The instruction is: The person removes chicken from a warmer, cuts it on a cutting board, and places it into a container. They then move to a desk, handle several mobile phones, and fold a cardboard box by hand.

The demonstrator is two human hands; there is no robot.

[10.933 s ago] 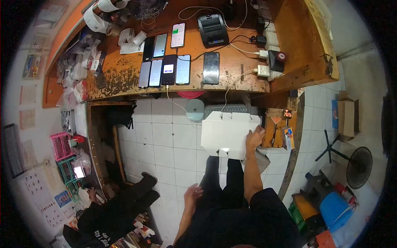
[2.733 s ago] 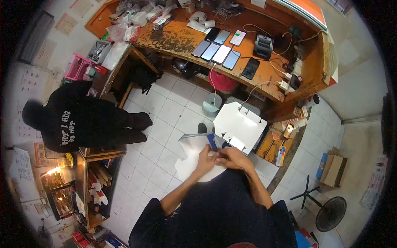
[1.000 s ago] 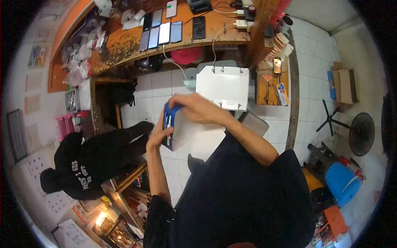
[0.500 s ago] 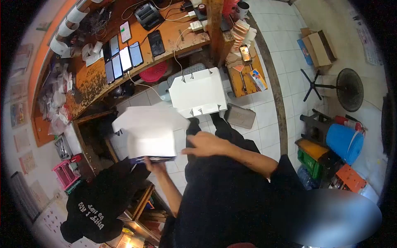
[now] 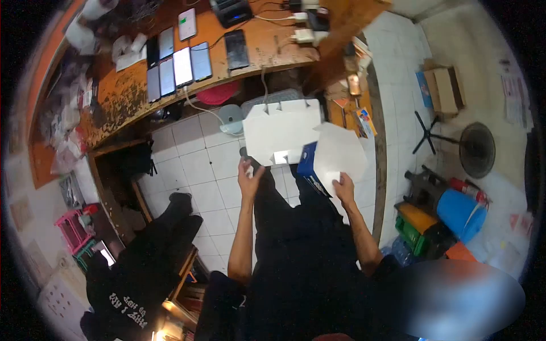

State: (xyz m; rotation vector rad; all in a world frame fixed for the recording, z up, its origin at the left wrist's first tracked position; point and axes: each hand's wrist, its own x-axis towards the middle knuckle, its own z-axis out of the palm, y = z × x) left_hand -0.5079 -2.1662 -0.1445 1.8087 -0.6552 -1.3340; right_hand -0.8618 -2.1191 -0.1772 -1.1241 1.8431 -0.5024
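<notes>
My right hand [image 5: 343, 187] grips the edge of a box [image 5: 333, 159] with a white inside and a blue printed side, its flap standing up. My left hand [image 5: 248, 179] is raised with fingers apart and nothing in it, just below the left corner of a flat white cardboard piece [image 5: 281, 129]. That white piece has slots and small tabs along its edges and lies beyond my knees. The blue-sided box overlaps its lower right corner.
Several phones, one a black phone [image 5: 236, 49], lie on the worn wooden workbench [image 5: 122, 101]. A person in black [image 5: 142, 273] is at the lower left. At the right stand a fan [image 5: 477, 149], an open carton [image 5: 443, 91] and a blue bucket [image 5: 462, 213].
The blue-sided box has moved from the left to the right and passed from my left hand to my right hand. My left hand is now free. The view has shifted slightly.
</notes>
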